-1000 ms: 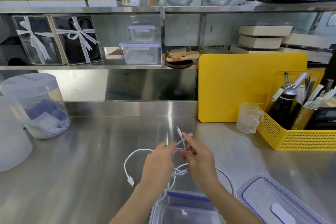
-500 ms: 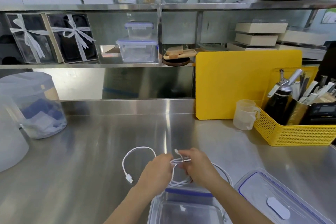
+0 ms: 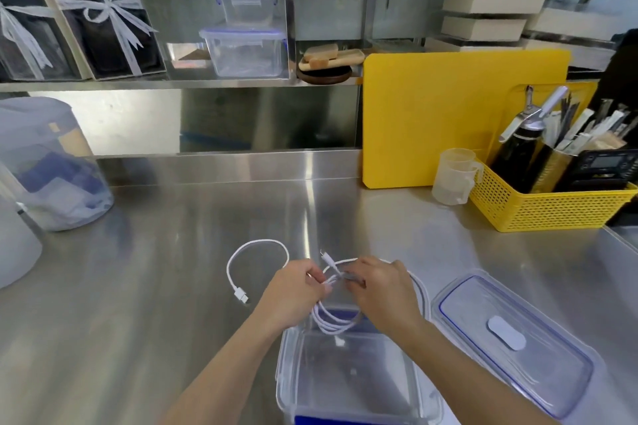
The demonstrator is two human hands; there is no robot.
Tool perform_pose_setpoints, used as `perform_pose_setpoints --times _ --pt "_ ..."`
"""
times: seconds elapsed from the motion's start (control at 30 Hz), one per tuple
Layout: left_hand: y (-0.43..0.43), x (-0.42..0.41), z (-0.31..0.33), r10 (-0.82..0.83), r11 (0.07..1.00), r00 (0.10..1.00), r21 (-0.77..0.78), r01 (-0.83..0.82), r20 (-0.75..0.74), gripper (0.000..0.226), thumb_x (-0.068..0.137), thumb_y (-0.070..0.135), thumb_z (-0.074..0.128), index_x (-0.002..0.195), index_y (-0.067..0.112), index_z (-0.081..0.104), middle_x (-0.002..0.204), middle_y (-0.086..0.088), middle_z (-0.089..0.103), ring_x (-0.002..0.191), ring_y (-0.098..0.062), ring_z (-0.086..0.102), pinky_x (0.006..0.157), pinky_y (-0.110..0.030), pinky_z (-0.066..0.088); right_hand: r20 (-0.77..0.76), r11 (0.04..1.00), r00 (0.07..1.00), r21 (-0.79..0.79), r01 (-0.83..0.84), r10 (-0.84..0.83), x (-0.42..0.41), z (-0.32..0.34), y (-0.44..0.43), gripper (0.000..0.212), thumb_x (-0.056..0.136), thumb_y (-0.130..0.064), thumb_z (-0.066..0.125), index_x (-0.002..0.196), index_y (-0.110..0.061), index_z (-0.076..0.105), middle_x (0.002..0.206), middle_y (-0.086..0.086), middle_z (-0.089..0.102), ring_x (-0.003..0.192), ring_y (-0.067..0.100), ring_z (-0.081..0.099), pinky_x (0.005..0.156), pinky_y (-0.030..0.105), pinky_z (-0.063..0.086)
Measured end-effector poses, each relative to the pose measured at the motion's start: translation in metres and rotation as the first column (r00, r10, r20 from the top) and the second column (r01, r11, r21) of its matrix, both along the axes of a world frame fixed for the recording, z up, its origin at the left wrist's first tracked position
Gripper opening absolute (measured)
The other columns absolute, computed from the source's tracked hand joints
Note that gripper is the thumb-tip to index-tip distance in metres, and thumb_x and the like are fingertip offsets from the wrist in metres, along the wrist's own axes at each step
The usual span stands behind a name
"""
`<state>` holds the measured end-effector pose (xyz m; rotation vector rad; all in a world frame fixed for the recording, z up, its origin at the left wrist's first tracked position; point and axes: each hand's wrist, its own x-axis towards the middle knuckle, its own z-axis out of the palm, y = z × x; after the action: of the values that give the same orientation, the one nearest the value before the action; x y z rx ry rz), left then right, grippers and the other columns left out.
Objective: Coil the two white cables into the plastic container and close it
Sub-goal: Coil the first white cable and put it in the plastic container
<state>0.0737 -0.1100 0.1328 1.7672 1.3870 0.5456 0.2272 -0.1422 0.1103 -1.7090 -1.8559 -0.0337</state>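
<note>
Both hands, left hand [image 3: 293, 293] and right hand [image 3: 379, 290], are pinching a limp, springy white USB cable [image 3: 333, 319], its loops dangling below them over the open plastic container [image 3: 348, 373]; gripping at the crossing is probably keeping them from unwinding.

Yellow cutting board [image 3: 462, 117] beside yellow basket [image 3: 549, 210].

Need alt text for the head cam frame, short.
Two bare hands, left hand and right hand, wind a thin white cable into loops above an open clear plastic container on a steel counter. Its blue-rimmed lid lies to the right.
</note>
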Motion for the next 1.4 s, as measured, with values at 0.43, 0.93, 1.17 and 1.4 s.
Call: perform_pose_setpoints --times 0.43,0.93,1.17,1.4 --pt "-0.037 0.004 -0.037 -0.045 0.856 0.71 0.339 0.39 -0.703 0.034 0.073 0.017 0.067 0.106 0.021 0.06 0.099 -0.009 0.058 0.082 -0.031 0.064 0.067 -0.033 0.049 0.288 0.97 0.95 -0.236 -0.055 0.124 -0.01 -0.041 -0.026 0.02 0.06 -0.02 0.055 0.04 -0.018 0.059 0.038 -0.002 0.053 0.041 0.017 0.053 0.036 0.017 0.028" --pt "-0.037 0.006 -0.079 -0.187 0.708 0.329 0.104 0.698 -0.926 0.033 0.09 0.003 0.036 0.121 0.001 0.049 0.124 -0.021 0.055 0.114 -0.036 0.053 0.106 -0.044 0.028 0.248 0.818 0.96 -0.573 0.038 0.129 -0.032 -0.068 -0.022 0.027 0.091 -0.014 0.047 0.116 -0.009 0.058 0.124 0.013 0.061 0.114 0.028 0.055 0.1 0.038 0.041" --pt "-0.032 0.004 -0.075 -0.259 0.712 0.394 0.102 0.695 -0.882 0.032 0.088 0.006 0.042 0.12 0.003 0.049 0.124 -0.018 0.055 0.113 -0.035 0.054 0.096 -0.04 0.038 0.253 0.821 0.951 -0.571 -0.001 0.177 -0.026 -0.064 -0.021 0.027 0.091 -0.02 0.048 0.114 -0.012 0.06 0.12 0.009 0.064 0.109 0.026 0.058 0.097 0.036 0.045" --pt "-0.008 -0.002 -0.036 -0.282 0.787 0.602 0.18 0.591 -0.747 0.026 0.092 0.021 0.043 0.113 0.009 0.051 0.118 -0.014 0.06 0.11 -0.036 0.056 0.087 -0.04 0.044 0.117 0.605 0.958 -0.793 -0.069 0.262 -0.011 -0.023 -0.008 0.039 0.085 -0.03 0.056 0.122 -0.023 0.055 0.12 0.01 0.063 0.107 0.031 0.058 0.091 0.042 0.049"
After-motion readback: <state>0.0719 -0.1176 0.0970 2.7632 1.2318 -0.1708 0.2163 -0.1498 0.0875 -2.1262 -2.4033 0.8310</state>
